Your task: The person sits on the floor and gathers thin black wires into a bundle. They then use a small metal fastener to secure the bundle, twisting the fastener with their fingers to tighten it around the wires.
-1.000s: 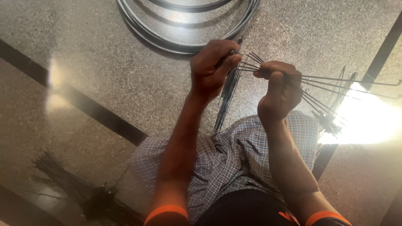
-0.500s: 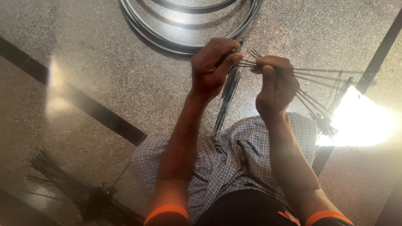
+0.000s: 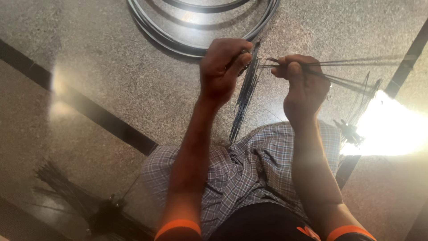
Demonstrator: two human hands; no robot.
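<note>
The left hand (image 3: 223, 69) is closed in a fist around the upper end of a bundle of thin dark spokes (image 3: 245, 100). The bundle hangs down from the fist, slightly tilted, toward the lap. The right hand (image 3: 301, 85) is closed with thumb and fingers pinched on a second set of loose spokes (image 3: 347, 73), which fan out horizontally toward the right edge of the view. The near tips of these spokes reach across the gap toward the left hand; contact with the hanging bundle cannot be confirmed. Both hands are held above the floor, just beside each other, in front of the person's checked cloth (image 3: 249, 178). Each forearm carries an orange cuff (image 3: 178, 225) at the lower edge of the view.

Beyond the hands, a metal wheel rim (image 3: 196, 42) lies flat on the speckled stone floor (image 3: 111, 76) at its far edge. A dark inlay strip (image 3: 98, 118) crosses the floor diagonally on the left. A further heap of dark spokes (image 3: 76, 198) lies near the floor's lower left corner.
</note>
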